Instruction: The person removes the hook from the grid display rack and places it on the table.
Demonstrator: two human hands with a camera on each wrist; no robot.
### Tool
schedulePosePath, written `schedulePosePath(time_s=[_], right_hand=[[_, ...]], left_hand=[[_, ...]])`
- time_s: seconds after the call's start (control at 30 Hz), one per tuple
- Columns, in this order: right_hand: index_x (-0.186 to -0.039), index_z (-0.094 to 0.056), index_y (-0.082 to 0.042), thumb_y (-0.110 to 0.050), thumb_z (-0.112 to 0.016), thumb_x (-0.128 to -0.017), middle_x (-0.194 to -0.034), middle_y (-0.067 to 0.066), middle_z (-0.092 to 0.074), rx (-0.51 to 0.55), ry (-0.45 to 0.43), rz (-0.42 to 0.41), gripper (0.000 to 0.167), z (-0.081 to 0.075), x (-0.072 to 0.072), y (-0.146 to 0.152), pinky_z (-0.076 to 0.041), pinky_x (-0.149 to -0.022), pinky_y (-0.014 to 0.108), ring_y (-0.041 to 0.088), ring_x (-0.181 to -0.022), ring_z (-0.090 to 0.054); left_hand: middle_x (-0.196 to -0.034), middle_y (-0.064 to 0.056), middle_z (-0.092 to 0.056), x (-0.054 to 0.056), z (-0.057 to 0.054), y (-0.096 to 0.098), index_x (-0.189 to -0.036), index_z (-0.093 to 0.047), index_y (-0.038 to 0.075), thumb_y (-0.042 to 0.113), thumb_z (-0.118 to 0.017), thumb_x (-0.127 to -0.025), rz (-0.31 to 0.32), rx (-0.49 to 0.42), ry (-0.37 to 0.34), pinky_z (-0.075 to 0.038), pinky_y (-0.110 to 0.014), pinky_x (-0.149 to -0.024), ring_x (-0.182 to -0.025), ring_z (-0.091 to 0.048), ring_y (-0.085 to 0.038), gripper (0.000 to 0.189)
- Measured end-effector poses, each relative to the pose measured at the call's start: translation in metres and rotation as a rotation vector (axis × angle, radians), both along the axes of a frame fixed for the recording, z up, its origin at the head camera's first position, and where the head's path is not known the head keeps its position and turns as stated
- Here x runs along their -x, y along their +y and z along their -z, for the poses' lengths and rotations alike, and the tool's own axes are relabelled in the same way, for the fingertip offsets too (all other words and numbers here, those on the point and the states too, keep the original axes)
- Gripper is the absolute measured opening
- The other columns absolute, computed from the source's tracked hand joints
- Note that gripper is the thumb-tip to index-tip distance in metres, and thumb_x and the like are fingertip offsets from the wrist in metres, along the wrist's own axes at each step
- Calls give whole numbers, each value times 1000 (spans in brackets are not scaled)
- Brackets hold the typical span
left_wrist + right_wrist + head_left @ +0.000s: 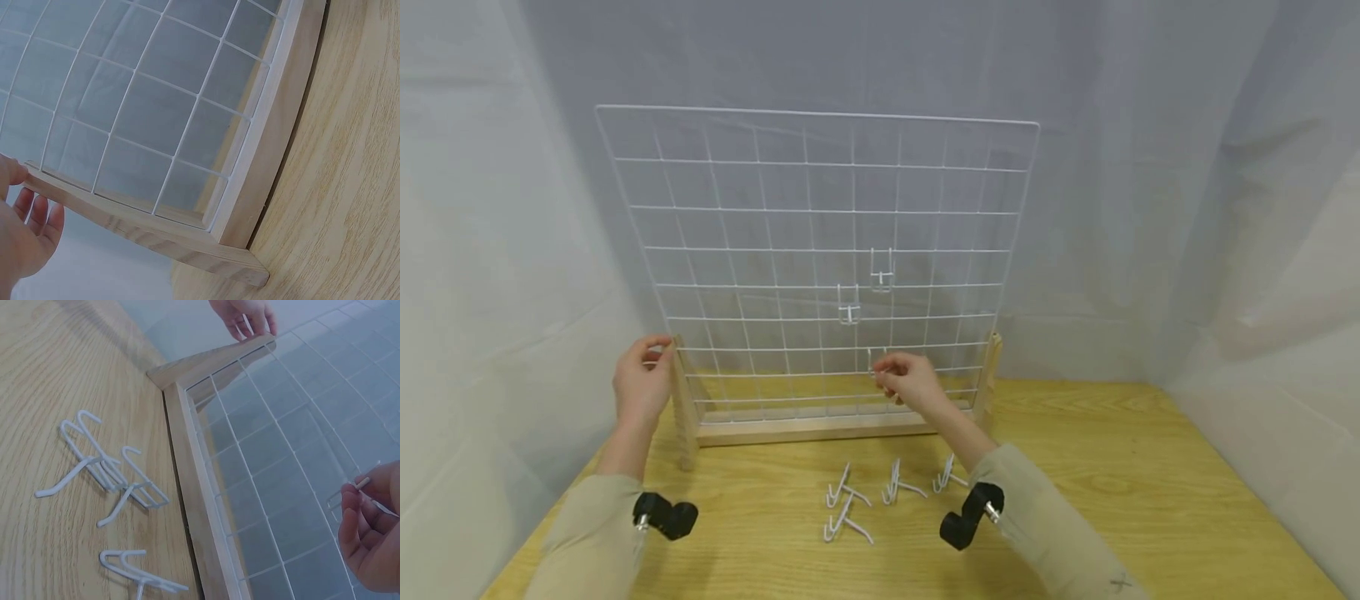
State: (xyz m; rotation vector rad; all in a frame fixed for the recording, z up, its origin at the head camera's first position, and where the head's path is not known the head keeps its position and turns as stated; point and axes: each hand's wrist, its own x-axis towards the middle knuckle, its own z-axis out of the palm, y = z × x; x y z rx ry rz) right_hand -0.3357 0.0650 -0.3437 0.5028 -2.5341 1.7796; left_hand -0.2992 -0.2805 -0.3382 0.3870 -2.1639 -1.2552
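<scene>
A white wire grid panel stands upright in a wooden stand. My left hand holds the top end of the stand's left post between thumb and fingertips. Low on the grid, right of its middle, my right hand pinches a white wire hook, whose prongs show at the grid wires. The fingers hide part of this hook. Higher up, two similar hooks hang on the grid, an upper hook and a lower hook to its left.
Several loose white hooks lie on the wooden table before the stand, among them a front hook and a middle hook. The stand's right post rises behind my right forearm. Pale sheeting surrounds the table.
</scene>
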Motion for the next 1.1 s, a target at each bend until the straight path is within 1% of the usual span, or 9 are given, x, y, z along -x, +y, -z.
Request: schedulePosePath(time_s=[0.13, 0.33, 0.43, 0.6, 0.73, 0.83, 1.0, 1.1], right_hand=[[-98, -64, 3, -2, -62, -85, -76, 13, -63, -13, 5, -18, 14, 3, -3, 5, -44, -50, 24, 13, -59, -52], [-101, -65, 1, -5, -62, -87, -83, 18, -64, -61, 16, -36, 16, 8, -6, 16, -47, -53, 30, 12, -60, -52], [-102, -65, 0, -5, -61, -87, -81, 16, -64, -74, 13, -45, 16, 11, -8, 21, -47, -53, 29, 13, -61, -53], [-102, -63, 5, -1, -62, -85, -73, 12, -60, -75, 9, -68, 17, 14, -11, 28, -44, -50, 23, 14, -60, -52], [-101, -62, 7, 1, -61, -85, -74, 18, -59, -74, 10, -90, 17, 17, -13, 32, -42, -49, 22, 11, -58, -51], [-99, -62, 7, 1, -61, -85, -74, 18, -60, -82, 16, -100, 16, 20, -15, 35, -42, -48, 21, 10, -58, -51], [-99, -62, 7, 0, -62, -84, -69, 6, -60, -127, 19, -107, 17, 26, -19, 43, -45, -51, 28, 11, -57, -51], [-99, -63, 7, -1, -62, -84, -69, 4, -59, -151, 24, -126, 17, 29, -21, 47, -46, -52, 31, 13, -57, -51]], left_hand=[[-102, -12, -51, 0, -1, 0, -119, -56, 2, 16, -47, -96, 6, -1, -4, -38, -16, -61, -83, -46, -14, 29], [-98, -12, -52, -2, -1, 1, -118, -57, 1, 16, -47, -95, -1, 13, 10, -37, -15, -58, -78, -45, -10, 28], [-96, -12, -52, -2, -1, 1, -116, -57, 2, 18, -48, -95, -5, 21, 20, -37, -15, -58, -76, -45, -8, 28], [-96, -12, -53, -1, -1, 1, -117, -58, 2, 17, -48, -95, -3, 26, 17, -37, -16, -58, -74, -44, -6, 28], [-95, -10, -53, -1, -1, 0, -117, -58, 2, 18, -47, -95, -2, 34, 13, -38, -16, -58, -74, -44, -5, 29], [-92, -8, -53, 0, -1, -1, -115, -59, 2, 17, -48, -95, -12, 31, 20, -38, -15, -57, -71, -43, -2, 28], [-90, -5, -52, 2, 0, -1, -114, -60, 3, 18, -50, -94, -21, 20, 23, -38, -14, -57, -70, -43, -1, 27], [-89, -5, -52, 2, 1, -1, -114, -60, 3, 19, -50, -94, -21, 16, 27, -38, -14, -57, -70, -42, 0, 27]])
